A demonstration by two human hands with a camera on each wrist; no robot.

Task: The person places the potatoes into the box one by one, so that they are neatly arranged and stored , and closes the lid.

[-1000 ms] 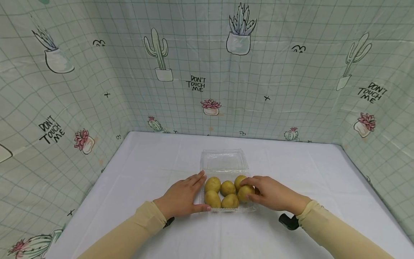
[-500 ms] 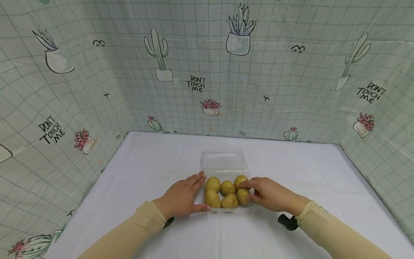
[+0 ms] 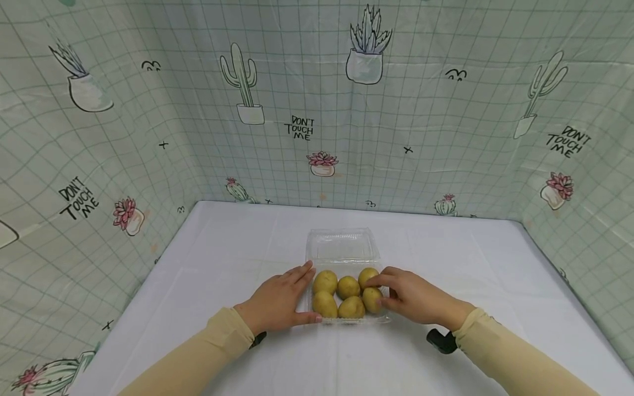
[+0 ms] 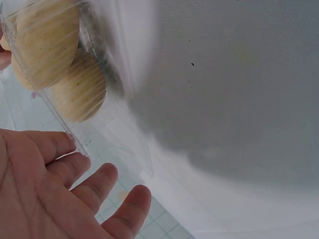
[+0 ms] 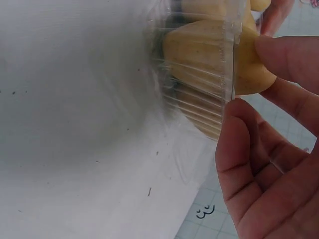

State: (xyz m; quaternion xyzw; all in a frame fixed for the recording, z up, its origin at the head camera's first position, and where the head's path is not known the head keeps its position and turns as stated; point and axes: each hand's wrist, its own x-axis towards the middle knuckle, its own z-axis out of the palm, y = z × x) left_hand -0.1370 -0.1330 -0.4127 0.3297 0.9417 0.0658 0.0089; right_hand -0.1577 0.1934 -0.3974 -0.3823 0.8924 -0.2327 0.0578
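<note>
A clear plastic clamshell container (image 3: pixel 383 319) lies with its lid (image 3: pixel 343 246) folded back, holding several yellow potatoes in two rows. My left hand (image 3: pixel 278 301) rests along the container's left side, fingers extended and thumb at the near left corner. In the left wrist view, the left fingers (image 4: pixel 94 184) touch or nearly touch the container's edge. At the right end, my right hand (image 3: pixel 416 295) holds the near right potato (image 3: pixel 372 301) between thumb and fingers. The right wrist view shows the thumb on that potato (image 5: pixel 251 69), which sits partly above the rim, with other fingers against the container's edge.
A white cloth covers the table (image 3: pixel 238 236). Behind and at both sides hangs a grid-patterned curtain (image 3: pixel 277 148) printed with cacti. A black wrist device (image 3: pixel 442 341) shows under the right wrist.
The near right potato has shifted slightly left and toward me, down into the container, with the right hand following a little. The left hand has stayed in place.
</note>
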